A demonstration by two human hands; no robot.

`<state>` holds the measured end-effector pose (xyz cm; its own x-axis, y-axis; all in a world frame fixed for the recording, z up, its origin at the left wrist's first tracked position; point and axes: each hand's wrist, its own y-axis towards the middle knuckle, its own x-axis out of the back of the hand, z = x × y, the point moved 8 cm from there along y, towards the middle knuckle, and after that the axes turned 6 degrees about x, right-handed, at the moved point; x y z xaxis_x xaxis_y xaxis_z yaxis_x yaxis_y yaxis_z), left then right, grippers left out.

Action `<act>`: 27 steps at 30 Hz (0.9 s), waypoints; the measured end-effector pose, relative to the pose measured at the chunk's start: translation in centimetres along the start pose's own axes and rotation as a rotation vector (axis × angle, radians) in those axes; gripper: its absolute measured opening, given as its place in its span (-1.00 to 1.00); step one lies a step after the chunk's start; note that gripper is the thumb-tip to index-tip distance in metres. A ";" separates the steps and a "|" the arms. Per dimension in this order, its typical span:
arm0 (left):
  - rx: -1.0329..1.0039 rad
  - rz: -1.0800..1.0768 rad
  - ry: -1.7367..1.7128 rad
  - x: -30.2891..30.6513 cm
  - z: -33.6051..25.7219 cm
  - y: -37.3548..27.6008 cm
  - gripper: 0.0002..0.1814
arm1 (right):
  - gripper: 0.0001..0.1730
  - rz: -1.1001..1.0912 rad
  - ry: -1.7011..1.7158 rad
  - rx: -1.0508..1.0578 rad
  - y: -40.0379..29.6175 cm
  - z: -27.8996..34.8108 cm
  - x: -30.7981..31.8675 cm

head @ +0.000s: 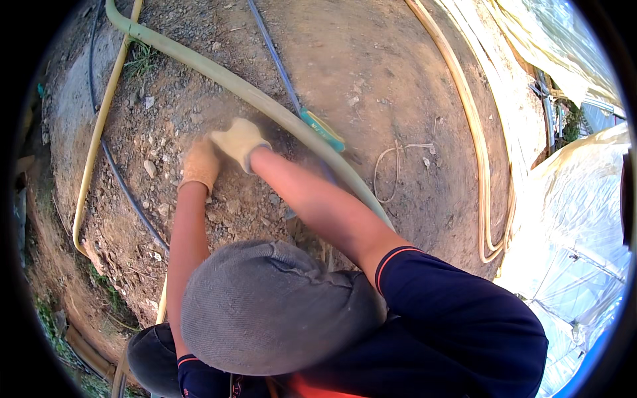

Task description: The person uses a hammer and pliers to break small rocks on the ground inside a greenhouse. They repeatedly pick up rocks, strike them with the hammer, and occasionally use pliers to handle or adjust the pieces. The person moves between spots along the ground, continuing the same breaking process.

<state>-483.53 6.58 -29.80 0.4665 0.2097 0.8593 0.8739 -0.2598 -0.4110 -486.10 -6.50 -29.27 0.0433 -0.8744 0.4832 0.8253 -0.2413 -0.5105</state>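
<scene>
My left hand (200, 160), in a tan work glove, reaches down to the stony soil (234, 204), its fingers blurred in a dusty haze. Close against it on the right is my right hand (241, 141), in a paler cream glove with a grey cuff edge. It looks curled, its back turned up to the camera. Whether either hand grips anything is hidden by the blur and the gloves. A thick pale green hose (278, 115) runs diagonally just beyond my right hand and under my right forearm. Past that hose lies a teal-and-yellow tool handle (322, 130) that bears writing.
A blue hose or rod (275, 49) lies near the handle. Yellow hoses (102, 119) (465, 94) and a dark hose (124, 186) cross the ground. A thin cord loop (396, 174) lies right. Plastic sheeting (572, 214) borders the right side. My grey-trousered knee (278, 308) is bent below.
</scene>
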 end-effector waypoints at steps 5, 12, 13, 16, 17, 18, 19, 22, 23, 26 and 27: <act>0.081 0.068 0.022 -1.0 4.2 1.2 -0.60 | -0.30 0.120 -0.067 0.006 0.0 2.8 -2.2; 0.214 0.255 -0.409 1.2 5.3 -1.8 -0.22 | -0.43 0.278 -0.058 -0.113 -0.1 1.5 -5.1; 0.241 0.263 -0.453 2.0 5.2 -3.0 -0.22 | -0.45 0.302 0.021 -0.200 -1.2 1.6 -5.1; 0.182 0.347 -0.410 1.6 4.6 -2.7 -0.22 | -0.45 0.316 0.066 0.085 0.2 0.0 -6.0; 0.219 0.333 -0.406 2.1 5.6 -3.4 -0.22 | -0.46 0.292 0.150 -0.002 -1.2 1.1 -6.0; 0.241 0.315 -0.408 2.9 6.4 -3.9 -0.22 | -0.47 0.255 0.223 -0.088 -3.4 3.5 -5.1; 0.226 0.291 -0.494 2.9 6.6 -4.1 -0.22 | -0.47 0.266 0.251 -0.055 -3.8 3.9 -4.9; 0.207 0.292 -0.720 3.4 6.6 -5.4 -0.20 | -0.54 0.305 0.366 0.017 -5.2 5.4 -4.4; 0.193 0.266 -0.777 3.9 6.4 -5.9 -0.19 | -0.56 0.301 0.419 0.060 -5.0 5.1 -4.5; 0.133 0.238 -0.913 7.1 5.8 -7.4 -0.17 | -0.63 0.255 0.443 0.128 -5.4 5.2 -3.2; 0.145 0.249 -1.053 7.7 6.2 -7.7 -0.18 | -0.62 0.280 0.495 0.110 -5.2 4.7 -3.0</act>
<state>-485.86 16.04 -21.91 0.4553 0.8864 0.0838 0.7146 -0.3076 -0.6283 -487.89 -0.63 -24.72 0.0220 -0.9977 -0.0635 0.8750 0.0500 -0.4816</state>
